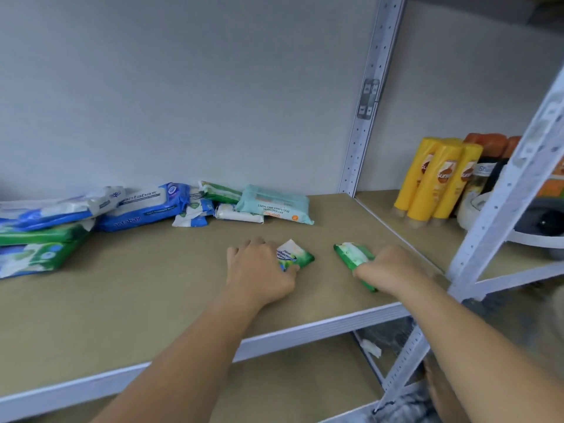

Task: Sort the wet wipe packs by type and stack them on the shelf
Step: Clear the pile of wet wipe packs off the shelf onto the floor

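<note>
– Wet wipe packs all over this tan fibreboard shelf [152,300]. Give me the count!
– Two in play. The left hand [262,270] has its fingers curled over a small green-and-white foil pack [297,254], lying on the board at about 5 o'clock. The right hand [393,267] grasps the near end of a flat green plastic pack [351,254] at 4 o'clock. The two packs are near each other, not touching.
– And the back row?
– It's a loose heap from 9 round to 12 o'clock, against the pale wall. One pale teal pack [274,203] at 12, print upside down. One large blue-and-white pack [143,206] at 11. Between them, a small blue-and-white sachet [190,216] and a small white sachet [239,213], with one green pack [219,192] behind. At 9 there's a stack of three [42,235], blue-white on top, two green beneath.
– Total?
– Eight back there, ten overall. But they overlap, and the stack is cut off by the picture's left edge, so that count is unsure.
– Next bay?
– Three yellow plastic shampoo bottles [436,178] stand at 2 o'clock, past the grey perforated metal upright [366,102]. Behind them are dark bottles with orange caps [491,141], partly hidden by the front post. I can't tell how many.
</note>
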Demonstrator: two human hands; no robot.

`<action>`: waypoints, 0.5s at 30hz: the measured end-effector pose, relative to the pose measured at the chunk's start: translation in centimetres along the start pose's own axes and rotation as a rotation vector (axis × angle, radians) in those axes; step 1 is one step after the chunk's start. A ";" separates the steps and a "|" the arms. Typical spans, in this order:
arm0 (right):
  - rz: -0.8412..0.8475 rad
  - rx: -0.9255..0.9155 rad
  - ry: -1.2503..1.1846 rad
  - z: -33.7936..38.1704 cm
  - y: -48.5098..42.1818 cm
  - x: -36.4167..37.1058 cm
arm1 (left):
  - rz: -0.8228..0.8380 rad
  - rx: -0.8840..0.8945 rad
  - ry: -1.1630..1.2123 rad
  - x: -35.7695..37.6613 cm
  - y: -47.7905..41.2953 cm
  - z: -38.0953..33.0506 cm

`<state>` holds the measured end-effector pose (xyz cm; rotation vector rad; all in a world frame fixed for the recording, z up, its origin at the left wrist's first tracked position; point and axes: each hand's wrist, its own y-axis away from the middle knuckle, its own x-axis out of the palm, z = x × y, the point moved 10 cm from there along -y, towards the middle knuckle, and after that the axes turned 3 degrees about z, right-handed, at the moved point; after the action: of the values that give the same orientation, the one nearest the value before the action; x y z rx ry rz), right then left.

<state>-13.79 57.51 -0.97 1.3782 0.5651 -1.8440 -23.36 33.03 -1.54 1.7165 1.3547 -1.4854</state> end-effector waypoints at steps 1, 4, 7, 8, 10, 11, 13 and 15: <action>0.011 0.000 -0.022 -0.1 1.6 0.5 | 0.007 0.002 0.000 -0.5 1.3 0.0; -0.003 -0.016 -0.098 0.0 6.7 1.1 | 0.018 -0.003 0.028 -2.1 5.0 0.1; -0.058 -0.075 -0.173 0.4 11.0 -0.4 | -0.027 -0.003 0.113 -4.1 8.6 -0.1; -0.076 -0.096 -0.205 0.3 12.3 -1.1 | -0.043 -0.001 0.148 -4.7 9.8 -0.3; -0.113 -0.145 -0.293 -0.2 15.0 -2.0 | -0.080 0.009 0.217 -5.5 12.4 -0.8; -0.137 -0.156 -0.333 -0.7 16.2 -2.4 | -0.090 0.018 0.255 -5.7 13.6 -1.1; -0.156 -0.123 -0.380 -2.4 18.0 -2.4 | -0.096 0.051 0.326 -5.3 15.8 -1.9; -0.115 -0.041 -0.351 -4.8 19.0 -0.6 | -0.075 0.093 0.377 -4.0 17.5 -2.9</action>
<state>4.02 49.43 -0.25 0.9802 0.5034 -2.0948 -6.14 27.31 -1.02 2.1049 1.5722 -1.3255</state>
